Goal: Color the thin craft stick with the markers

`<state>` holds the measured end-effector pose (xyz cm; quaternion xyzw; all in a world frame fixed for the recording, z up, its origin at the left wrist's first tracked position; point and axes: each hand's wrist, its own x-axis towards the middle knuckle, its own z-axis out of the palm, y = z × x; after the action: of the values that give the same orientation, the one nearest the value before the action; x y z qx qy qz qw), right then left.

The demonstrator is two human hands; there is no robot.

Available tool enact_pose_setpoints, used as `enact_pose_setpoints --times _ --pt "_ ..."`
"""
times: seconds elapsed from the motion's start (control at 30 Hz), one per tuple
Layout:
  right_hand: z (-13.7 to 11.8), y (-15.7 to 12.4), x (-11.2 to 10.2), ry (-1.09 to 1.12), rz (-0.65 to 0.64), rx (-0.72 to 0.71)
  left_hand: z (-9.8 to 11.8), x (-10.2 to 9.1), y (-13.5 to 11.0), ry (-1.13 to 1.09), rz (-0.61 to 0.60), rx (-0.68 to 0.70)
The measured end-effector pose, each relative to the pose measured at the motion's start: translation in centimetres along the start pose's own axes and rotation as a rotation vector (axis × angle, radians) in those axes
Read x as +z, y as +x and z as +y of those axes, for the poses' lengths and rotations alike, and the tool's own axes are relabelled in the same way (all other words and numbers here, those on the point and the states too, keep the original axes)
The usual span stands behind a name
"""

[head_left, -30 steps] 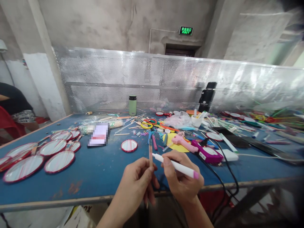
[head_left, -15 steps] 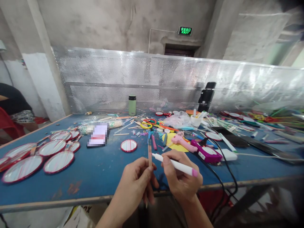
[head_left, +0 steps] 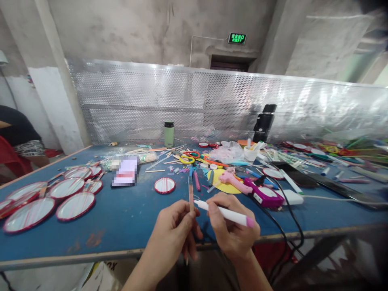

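Note:
Between the thumb and fingers of my left hand (head_left: 174, 230) stands a flat wooden craft stick (head_left: 190, 196), its upper part coloured pinkish-brown with blue at the tip. My right hand (head_left: 233, 226) grips a white marker (head_left: 230, 214) with a pink end. The marker's tip meets or nearly touches the right edge of the stick, just above my left fingers. Beyond my hands lie a small round red-rimmed disc (head_left: 164, 185), a pink marker (head_left: 197, 181) and a yellow paper circle (head_left: 226, 180) under a pink glue gun (head_left: 235, 180).
Several red-rimmed discs (head_left: 75, 206) lie at the left, near a phone (head_left: 125, 171). A purple power strip (head_left: 266, 193) with black cables sits at the right. Farther back stand a green bottle (head_left: 169, 134) and a black flask (head_left: 264, 123) before a perforated metal screen (head_left: 145, 97).
The marker's tip has slid down along the stick toward my left fingers, my right hand shifting slightly with it. My left hand and the stick stay in place.

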<state>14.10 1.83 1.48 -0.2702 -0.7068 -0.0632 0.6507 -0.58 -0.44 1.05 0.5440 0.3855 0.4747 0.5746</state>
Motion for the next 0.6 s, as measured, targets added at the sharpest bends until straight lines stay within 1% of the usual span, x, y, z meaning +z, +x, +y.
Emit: enact_pose_setpoints --times 0.47,0.6 --pt "-0.01 0.11 0.02 0.01 -0.002 -0.006 -0.18 -0.07 0.1 0.003 -0.005 0.004" --pt "-0.22 0.36 0.03 0.019 -0.035 -0.023 -0.07 -0.02 0.11 -0.002 0.0 -0.002"
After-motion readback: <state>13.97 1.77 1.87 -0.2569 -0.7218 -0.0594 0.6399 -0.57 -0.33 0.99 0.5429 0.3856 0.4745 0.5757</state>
